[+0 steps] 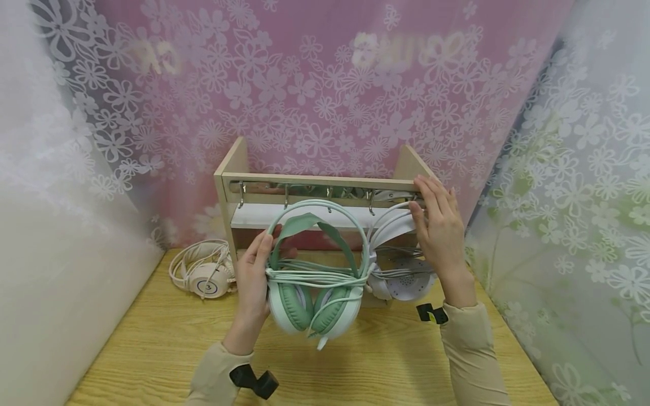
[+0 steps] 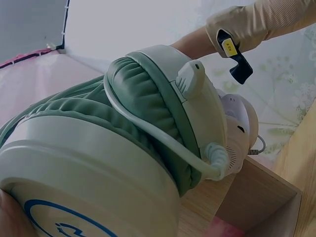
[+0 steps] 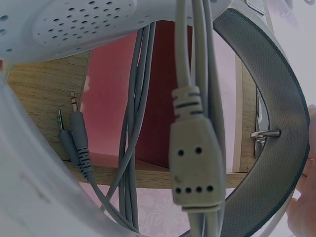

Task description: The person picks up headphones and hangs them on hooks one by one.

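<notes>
Left hand (image 1: 254, 276) grips the green headset (image 1: 315, 282) by its left earcup, fingers (image 1: 264, 242) curled round the band side, holding it up in front of the wooden rack (image 1: 325, 183), above the bench (image 1: 152, 349). Its cord is wrapped round both earcups. Right hand (image 1: 439, 225) is at the rack's right end, fingers mostly straight, resting on the band of the white headset (image 1: 401, 265), which looks to hang from a hook (image 3: 264, 134) on the rail; thumb seems tucked under the band, hard to confirm. Right wrist view shows the white headset's grey cable (image 3: 195, 148) with inline box and two jack plugs (image 3: 74, 128) dangling. A cream headset (image 1: 203, 273) lies on the bench left of the rack.
</notes>
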`<state>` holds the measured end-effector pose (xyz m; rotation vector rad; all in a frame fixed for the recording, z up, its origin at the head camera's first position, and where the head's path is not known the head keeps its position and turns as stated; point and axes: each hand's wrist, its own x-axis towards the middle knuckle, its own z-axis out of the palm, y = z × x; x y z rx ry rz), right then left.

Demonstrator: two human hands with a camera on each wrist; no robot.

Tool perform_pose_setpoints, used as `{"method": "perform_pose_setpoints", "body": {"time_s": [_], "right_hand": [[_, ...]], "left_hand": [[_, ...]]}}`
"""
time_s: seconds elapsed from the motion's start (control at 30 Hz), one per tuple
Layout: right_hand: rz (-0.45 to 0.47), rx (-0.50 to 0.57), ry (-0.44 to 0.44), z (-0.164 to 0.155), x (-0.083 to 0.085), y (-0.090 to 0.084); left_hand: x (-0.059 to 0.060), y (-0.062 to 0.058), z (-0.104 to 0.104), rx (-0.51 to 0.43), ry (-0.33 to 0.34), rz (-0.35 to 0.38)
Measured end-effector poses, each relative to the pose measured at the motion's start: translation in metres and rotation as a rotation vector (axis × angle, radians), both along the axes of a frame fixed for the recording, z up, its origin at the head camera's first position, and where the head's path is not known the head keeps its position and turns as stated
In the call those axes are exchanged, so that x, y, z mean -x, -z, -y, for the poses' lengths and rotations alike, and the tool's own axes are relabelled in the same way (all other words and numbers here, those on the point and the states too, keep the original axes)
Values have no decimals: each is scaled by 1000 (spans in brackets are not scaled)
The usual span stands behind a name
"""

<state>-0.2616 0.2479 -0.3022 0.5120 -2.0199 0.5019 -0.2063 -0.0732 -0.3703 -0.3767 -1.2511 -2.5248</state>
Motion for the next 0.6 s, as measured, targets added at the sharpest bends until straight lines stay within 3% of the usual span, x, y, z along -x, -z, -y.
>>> {"method": "perform_pose_setpoints", "body": {"time_s": [0.6], "right_hand": [[-1,7,0,0,0,0]], "left_hand": [[0,2,-6,-7,41,-26]]}}
